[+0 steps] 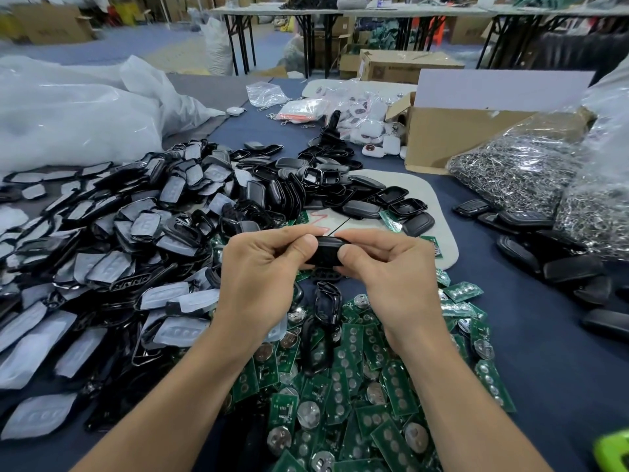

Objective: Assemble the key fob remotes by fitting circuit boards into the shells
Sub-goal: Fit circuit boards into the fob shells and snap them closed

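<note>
A black key fob shell (pixel 327 251) is held above the table between both hands. My left hand (pixel 262 267) pinches its left end with thumb and fingers, and my right hand (pixel 391 270) grips its right end. Whether a board sits inside it is hidden by my fingers. Below my hands lies a heap of green circuit boards (pixel 357 376) with round coin cells. A big pile of black shell halves and grey button pads (pixel 143 240) spreads to the left, and more empty black shells (pixel 340 189) lie behind my hands.
A row of closed black fobs (pixel 544 253) lies on the right. Bags of metal key rings (pixel 531 172) and an open cardboard box (pixel 452 131) stand at the back right. White plastic bags (pixel 75 110) fill the back left. A pale mat (pixel 442 212) lies under the far shells.
</note>
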`<state>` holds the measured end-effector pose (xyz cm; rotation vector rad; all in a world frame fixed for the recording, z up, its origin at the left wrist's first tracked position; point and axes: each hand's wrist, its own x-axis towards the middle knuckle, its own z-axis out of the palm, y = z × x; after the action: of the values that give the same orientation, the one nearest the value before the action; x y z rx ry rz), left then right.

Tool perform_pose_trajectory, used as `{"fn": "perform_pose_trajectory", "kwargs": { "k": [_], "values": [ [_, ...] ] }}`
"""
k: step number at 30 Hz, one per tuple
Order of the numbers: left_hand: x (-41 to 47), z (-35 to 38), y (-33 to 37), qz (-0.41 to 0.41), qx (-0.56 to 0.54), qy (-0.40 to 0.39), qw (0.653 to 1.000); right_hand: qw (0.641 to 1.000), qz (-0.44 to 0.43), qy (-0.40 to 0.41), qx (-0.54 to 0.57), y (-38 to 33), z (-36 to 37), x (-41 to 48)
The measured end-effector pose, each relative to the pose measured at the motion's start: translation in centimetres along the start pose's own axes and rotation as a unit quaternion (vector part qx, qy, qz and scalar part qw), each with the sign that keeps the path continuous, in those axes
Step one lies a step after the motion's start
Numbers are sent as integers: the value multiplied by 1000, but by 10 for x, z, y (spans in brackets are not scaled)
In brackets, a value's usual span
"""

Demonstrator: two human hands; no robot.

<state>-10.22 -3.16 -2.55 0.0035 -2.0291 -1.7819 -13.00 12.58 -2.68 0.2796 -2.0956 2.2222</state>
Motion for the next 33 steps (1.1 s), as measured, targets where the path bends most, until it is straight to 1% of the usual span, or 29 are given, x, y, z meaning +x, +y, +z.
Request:
{"fn": "perform_pose_trajectory", "kwargs": {
  "k": [3,6,9,12,15,18,22,25,28,30,33],
  "values": [
    [-1,-1,-2,22,51,13,998,1000,-10,-3,-23,0,1,-1],
    [-3,0,-3,27,53,1,998,1000,-16,-13,-20,1,1,-1],
    [-1,3,-1,-4,16,-13,1000,999,-33,-18,7,3,0,0],
    [-1,8,3,-48,-49,-46,997,999,-40,-8,7,6,-2,2],
    [-2,9,5,-55,-95,-47,993,999,-44,-6,7,7,-2,2],
    [-3,9,6,-60,-92,-28,994,999,-50,-10,9,7,-2,2],
    [-3,7,3,-57,-75,-29,995,999,-50,-9,2,6,-2,2],
    [-1,5,2,-36,-64,-46,996,999,-45,-8,-24,5,-4,3],
    [3,1,1,2,-49,-73,996,993,-58,-20,-102,3,-5,2],
    [5,-1,0,0,-48,-73,996,988,-68,-14,-142,3,-4,0],
    [5,-1,0,-16,-69,-73,995,983,-86,13,-162,1,-2,-2]
  ]
}}
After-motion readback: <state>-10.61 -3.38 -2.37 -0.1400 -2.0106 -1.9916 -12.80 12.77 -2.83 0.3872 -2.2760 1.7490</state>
